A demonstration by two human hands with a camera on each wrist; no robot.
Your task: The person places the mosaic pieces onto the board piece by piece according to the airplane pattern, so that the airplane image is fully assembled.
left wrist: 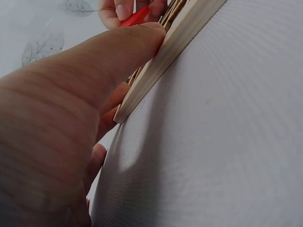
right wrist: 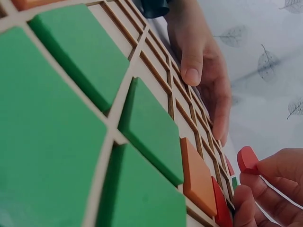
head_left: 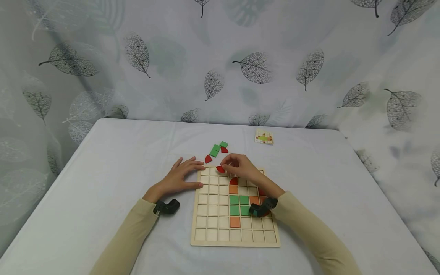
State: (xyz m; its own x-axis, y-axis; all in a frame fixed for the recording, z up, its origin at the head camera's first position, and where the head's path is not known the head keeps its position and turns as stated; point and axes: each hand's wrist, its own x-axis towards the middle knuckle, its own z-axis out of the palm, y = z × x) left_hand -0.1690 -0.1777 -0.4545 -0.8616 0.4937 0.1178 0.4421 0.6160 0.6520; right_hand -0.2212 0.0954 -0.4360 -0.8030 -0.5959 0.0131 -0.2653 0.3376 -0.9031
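My right hand (head_left: 242, 166) pinches a red quarter-circle piece (head_left: 220, 169) between thumb and fingers, over the far rows of a wooden grid board (head_left: 235, 244). In the right wrist view, that red piece (right wrist: 247, 158) is tilted up at the fingertips. Along the board's left edge, my left hand (head_left: 180, 177) has its fingers stretched out, with thumb and fingertips touching the frame near the far corner. Green squares (head_left: 234, 199), orange squares (head_left: 235, 222) and a red quarter-circle (head_left: 233, 181) sit in the cells. My right wrist and forearm cover part of the board's right side.
Beyond the board's far edge lie loose green squares (head_left: 214, 153) and two red quarter-circles (head_left: 208, 159). Farther back on the white cloth is a small pattern card (head_left: 264, 136). A leaf-print curtain (head_left: 165, 95) hangs behind the table. Both wrists wear black camera mounts (head_left: 167, 207).
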